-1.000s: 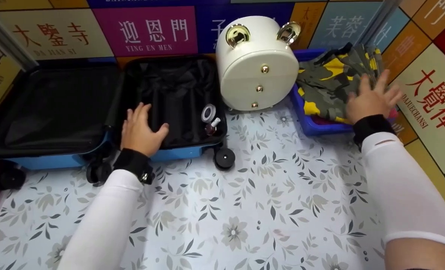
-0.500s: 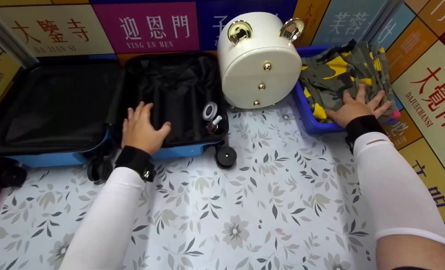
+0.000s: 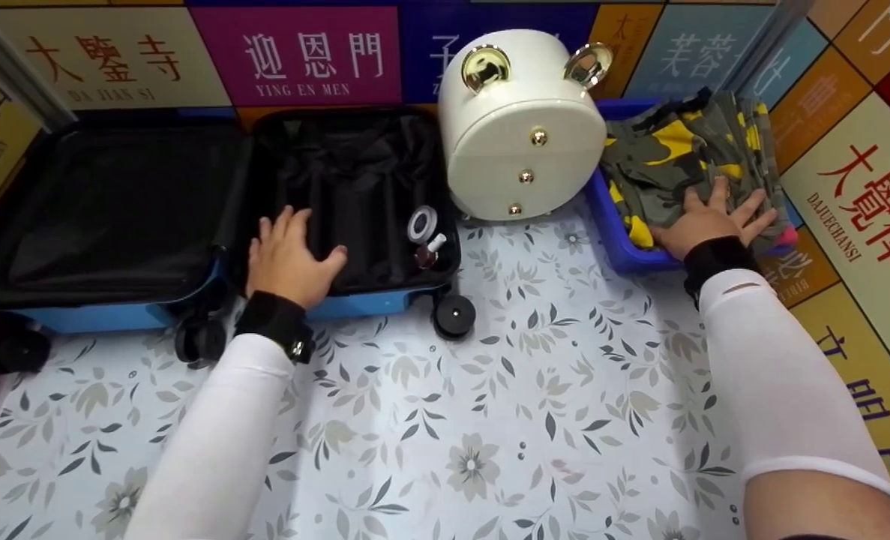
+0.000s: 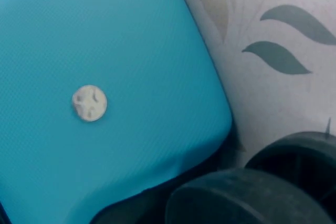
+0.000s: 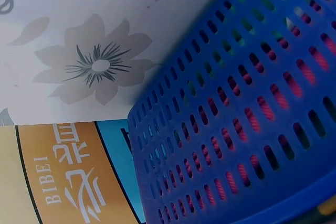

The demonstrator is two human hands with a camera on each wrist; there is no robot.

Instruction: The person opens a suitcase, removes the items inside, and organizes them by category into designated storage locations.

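Observation:
An open suitcase (image 3: 403, 302) with a black lining and blue shell lies on the floor. My left hand (image 3: 291, 259) is at the near edge of its right half, fingers straight and thumb spread. Inside that half, at the right, are a small round white-rimmed item (image 3: 422, 224) and a small dark-red bottle with a white cap (image 3: 430, 251), like nail polish. My right hand (image 3: 703, 225) rests with spread fingers on camouflage clothing (image 3: 658, 142) in a blue basket (image 3: 628, 259). Neither hand appears in its wrist view; these show the suitcase shell (image 4: 147, 77) and the basket's slotted wall (image 5: 210, 108).
A white drum-shaped case (image 3: 523, 157) with gold ears and knobs stands between suitcase and basket. Black wheels (image 3: 454, 316) stick out toward me on the patterned floor (image 3: 504, 420). Panels with large characters (image 3: 317, 56) close off the back and right. Pink cloth (image 5: 268, 106) shows through the basket slots.
My right hand has come down and left from above the clothing to rest on its near part, and stays there over the last half second. The left hand has barely moved.

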